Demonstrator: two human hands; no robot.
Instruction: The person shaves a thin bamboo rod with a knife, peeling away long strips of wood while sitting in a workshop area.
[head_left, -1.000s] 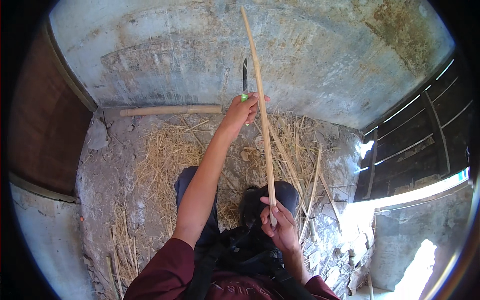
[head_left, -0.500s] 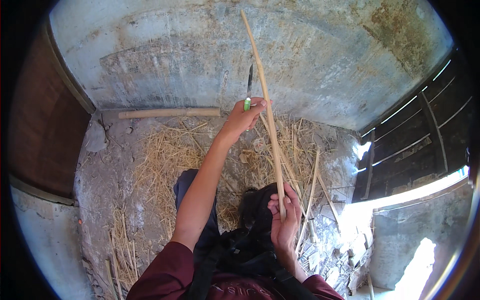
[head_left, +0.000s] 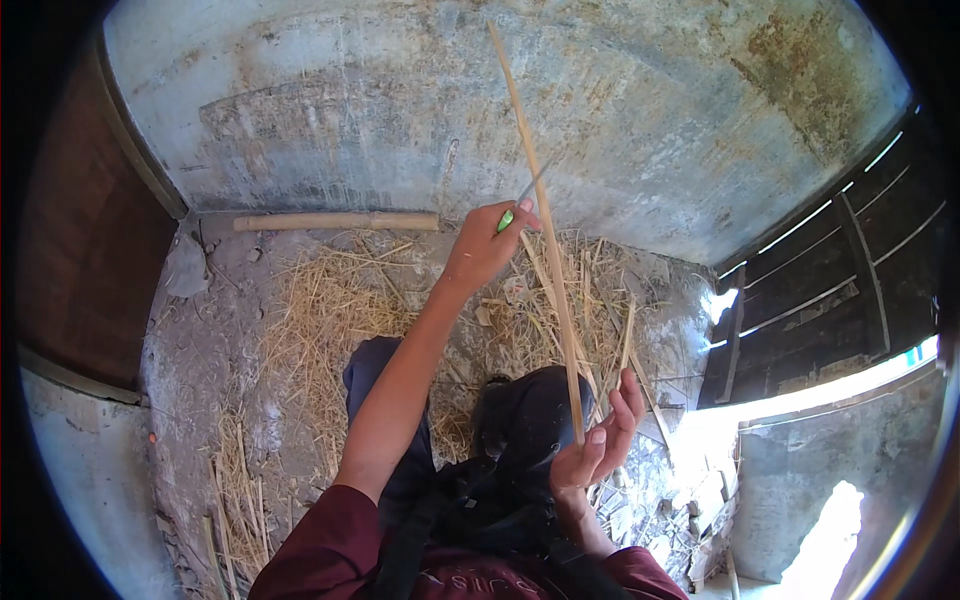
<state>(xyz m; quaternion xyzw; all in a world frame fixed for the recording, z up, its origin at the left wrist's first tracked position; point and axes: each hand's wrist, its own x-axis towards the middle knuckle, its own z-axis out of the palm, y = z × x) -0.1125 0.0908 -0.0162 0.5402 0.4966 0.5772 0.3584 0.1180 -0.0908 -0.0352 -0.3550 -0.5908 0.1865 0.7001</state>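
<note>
A long, pale bamboo strip [head_left: 556, 262] stands slanted in front of me, its thin tip reaching up against the wall. My right hand [head_left: 596, 447] supports its lower end near the thumb, with the fingers bent and partly raised to the strip's right. In my left hand [head_left: 483, 247] is a knife, gripped by its green handle [head_left: 505, 221]. The knife's narrow blade [head_left: 537, 183] points up and right and crosses the strip in view; whether the edge touches it I cannot tell. The left fingertips are close beside the strip.
Straw-like shavings [head_left: 335, 308] and further bamboo strips [head_left: 628, 340] litter the floor. A bamboo pole [head_left: 337, 222] lies along the foot of the stained wall [head_left: 380, 120]. Rubble [head_left: 707, 505] is at the right, below dark wooden boards [head_left: 830, 275]; a brown door [head_left: 95, 230] is at left.
The knife has tilted from upright to the right, so its blade crosses the strip. The strip has turned and looks narrower. My right hand has shifted slightly right and down, its fingers loosened.
</note>
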